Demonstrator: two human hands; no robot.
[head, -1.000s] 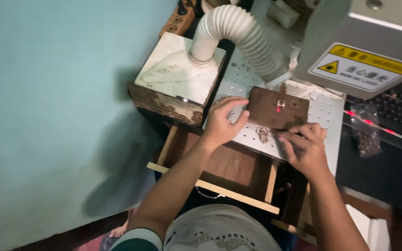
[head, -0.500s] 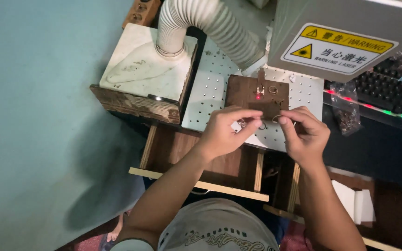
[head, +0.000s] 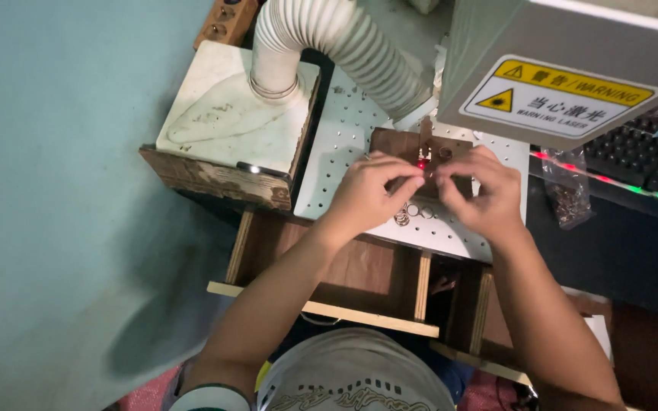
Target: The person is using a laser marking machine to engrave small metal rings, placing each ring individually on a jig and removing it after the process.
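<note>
Both hands are bunched over a small brown block [head: 401, 144] sitting on the white perforated plate [head: 344, 144], right under the grey machine head [head: 542, 46]. The left hand [head: 371, 190] has its fingers curled in, tips pinched together at the block's near edge. The right hand [head: 481, 190] mirrors it, fingers bent and pinched toward the left hand, so the fingertips almost meet in the middle. Whatever they're pinching is too small to make out. A red dot [head: 423, 162] glows on the block just beyond the fingertips, and only the block's far edge peeks out past the knuckles.

Just under the left hand, a few small metal rings [head: 409, 213] lie on the plate, near the wrist side. A ribbed white hose [head: 344, 46] runs up to the left and ends at a white box [head: 230, 114]. Off to the right there's a keyboard [head: 641, 164] with coloured lights, and a clear bag [head: 569, 194] lies in front of it.
</note>
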